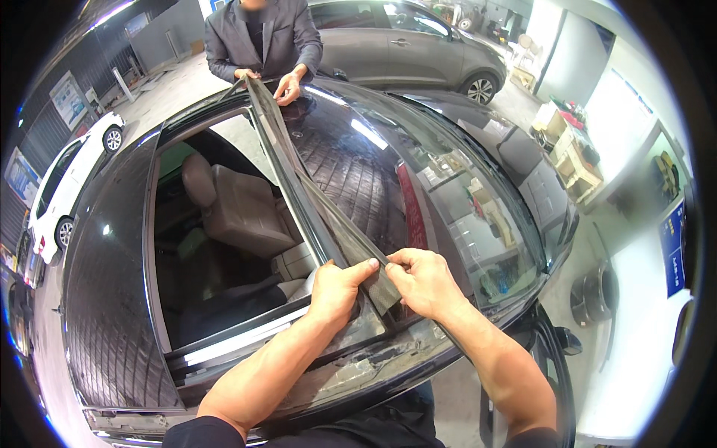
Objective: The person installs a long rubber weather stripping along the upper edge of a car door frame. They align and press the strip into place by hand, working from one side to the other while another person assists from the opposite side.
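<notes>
Across the front edge of the open sunroof (224,306) of a dark car lies a long wind deflector (340,231) with a strip of grey mesh. Near its close end, my left hand (337,290) is closed on it, thumb laid over the mesh. My right hand (426,280) pinches the mesh's outer edge just to the right, fingers curled. At the far end, a person in a dark jacket (261,45) has both hands on the same deflector. What lies under my fingers is hidden.
Through the opening shows a grey car seat (243,209). The windshield (485,224) is to the right. Beyond the person stands a grey car (403,45), and a white car (71,187) is at left. A tire (594,291) and a cluttered workbench (571,149) are at right.
</notes>
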